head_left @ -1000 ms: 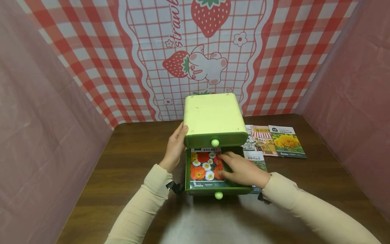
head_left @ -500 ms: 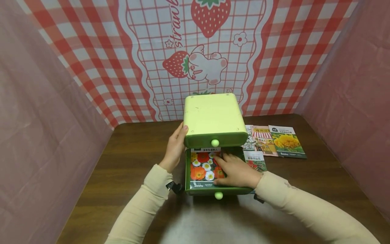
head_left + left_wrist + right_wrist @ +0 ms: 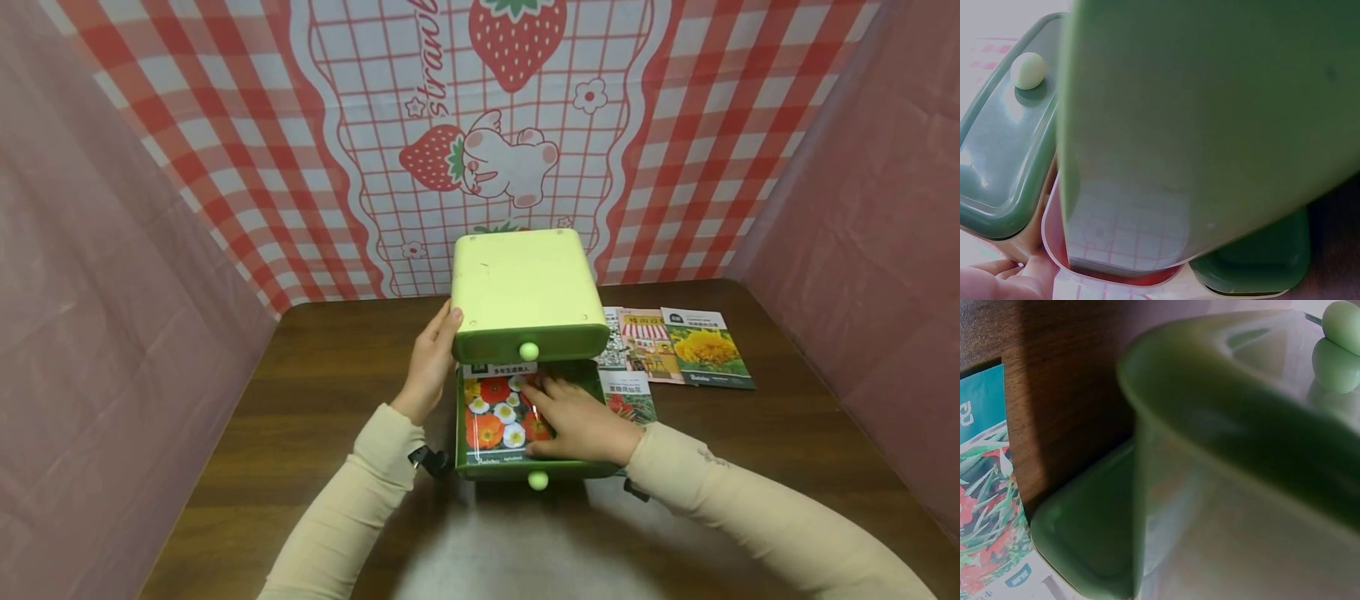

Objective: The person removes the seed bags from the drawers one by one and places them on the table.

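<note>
A small chest of drawers [image 3: 525, 283] with a pale yellow-green top stands on the table, its top drawer [image 3: 487, 344] pushed in. Below that, a green drawer [image 3: 585, 469] is pulled out. Inside it lies a seed packet [image 3: 487, 417] with a poppy picture. My right hand [image 3: 588, 421] reaches into this drawer, fingers and thumb spread over the packet's right side; what lies under the palm is hidden. My left hand [image 3: 429, 367] rests against the chest's left side, thumb at the front corner. In the left wrist view, part of that hand [image 3: 1016, 281] shows beside the top drawer.
Right of the chest lie several seed packets, including a yellow-flower one [image 3: 707, 350], a pink one with a shop picture [image 3: 651, 346] and a red-flower one [image 3: 630, 400]. Another drawer front [image 3: 1094, 531] sits low beneath the pulled-out drawer. A checked cloth [image 3: 705, 150] hangs behind.
My right hand has moved further over the poppy packet from the right. The packet has shifted slightly left and turned a little in the drawer. The left hand stays put.
</note>
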### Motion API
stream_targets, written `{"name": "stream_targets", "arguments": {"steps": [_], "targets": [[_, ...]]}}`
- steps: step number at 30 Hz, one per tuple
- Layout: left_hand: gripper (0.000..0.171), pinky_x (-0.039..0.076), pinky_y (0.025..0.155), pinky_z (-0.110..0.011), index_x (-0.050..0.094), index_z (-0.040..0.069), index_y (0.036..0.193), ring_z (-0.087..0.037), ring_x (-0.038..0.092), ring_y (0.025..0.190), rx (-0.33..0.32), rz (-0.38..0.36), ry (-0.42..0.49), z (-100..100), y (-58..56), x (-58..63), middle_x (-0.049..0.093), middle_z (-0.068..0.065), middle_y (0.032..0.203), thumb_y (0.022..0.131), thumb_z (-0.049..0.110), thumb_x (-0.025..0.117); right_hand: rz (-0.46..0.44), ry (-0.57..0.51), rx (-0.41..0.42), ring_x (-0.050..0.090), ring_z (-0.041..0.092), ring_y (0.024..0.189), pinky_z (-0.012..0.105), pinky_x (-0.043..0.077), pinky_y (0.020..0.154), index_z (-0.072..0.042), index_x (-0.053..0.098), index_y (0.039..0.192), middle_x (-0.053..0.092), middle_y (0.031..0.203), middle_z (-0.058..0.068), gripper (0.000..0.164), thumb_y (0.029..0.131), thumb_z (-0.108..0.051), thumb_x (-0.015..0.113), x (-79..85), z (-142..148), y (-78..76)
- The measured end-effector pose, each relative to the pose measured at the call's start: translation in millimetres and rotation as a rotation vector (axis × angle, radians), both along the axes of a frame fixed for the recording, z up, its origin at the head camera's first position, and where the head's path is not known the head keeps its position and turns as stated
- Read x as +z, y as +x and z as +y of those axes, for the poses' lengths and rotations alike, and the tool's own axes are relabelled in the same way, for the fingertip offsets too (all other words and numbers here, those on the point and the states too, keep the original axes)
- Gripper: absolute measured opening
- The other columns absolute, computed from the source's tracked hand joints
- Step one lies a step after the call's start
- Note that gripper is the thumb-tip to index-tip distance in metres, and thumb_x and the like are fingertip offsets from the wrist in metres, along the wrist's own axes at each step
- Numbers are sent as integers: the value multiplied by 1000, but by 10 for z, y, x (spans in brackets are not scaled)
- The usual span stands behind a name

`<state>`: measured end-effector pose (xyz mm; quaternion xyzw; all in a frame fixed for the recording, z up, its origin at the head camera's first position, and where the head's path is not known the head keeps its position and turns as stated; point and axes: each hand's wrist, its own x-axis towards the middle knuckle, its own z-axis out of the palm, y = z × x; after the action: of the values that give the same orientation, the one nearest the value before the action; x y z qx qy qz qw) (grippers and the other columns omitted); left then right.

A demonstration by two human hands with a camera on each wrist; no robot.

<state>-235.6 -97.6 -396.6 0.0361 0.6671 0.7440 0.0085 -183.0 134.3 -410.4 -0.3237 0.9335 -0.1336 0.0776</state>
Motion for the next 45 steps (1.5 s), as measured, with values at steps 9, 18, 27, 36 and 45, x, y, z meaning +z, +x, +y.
{"name": "stream_targets", "arguments": {"steps": [9, 18, 27, 36, 45], "targets": [[60, 41, 112, -45, 29, 22, 155, -24, 43, 139, -11, -3, 19, 2, 4, 26, 31, -1, 160, 102, 45, 46, 113, -36, 14, 52, 40, 127, 54, 47, 101, -1, 44, 145, 50, 141, 24, 79, 84, -39, 76, 32, -32, 1], [60, 44, 109, -44, 34, 24, 154, -23, 49, 132, 4, -13, 13, 4, 2, 14, 36, 0, 158, 101, 47, 48, 57, -39, -6, 46, 42, 132, 55, 45, 104, -1, 41, 148, 45, 145, 26, 79, 86, -37, 74, 23, -46, 3], [61, 43, 110, -46, 33, 23, 154, -23, 46, 136, -2, 10, 15, 2, -5, -4, 35, 0, 158, 101, 48, 48, 69, -94, 6, 53, 38, 125, 53, 49, 99, -4, 43, 147, 47, 144, 24, 75, 87, -33, 74, 2, -34, -2], [61, 41, 111, -47, 34, 26, 153, -19, 43, 137, 0, 10, -22, -2, 3, -3, 36, 3, 157, 100, 51, 47, -24, -197, -109, 53, 39, 127, 52, 49, 101, -6, 45, 146, 44, 147, 24, 68, 90, -34, 70, -4, -52, -22], [62, 40, 112, -47, 33, 28, 153, -19, 41, 140, 1, 6, -39, -5, 2, -3, 35, 4, 158, 99, 54, 47, -112, -385, -224, 61, 32, 114, 48, 54, 91, -4, 51, 140, 58, 132, 20, 51, 93, -21, 65, 16, -73, -48]]}}
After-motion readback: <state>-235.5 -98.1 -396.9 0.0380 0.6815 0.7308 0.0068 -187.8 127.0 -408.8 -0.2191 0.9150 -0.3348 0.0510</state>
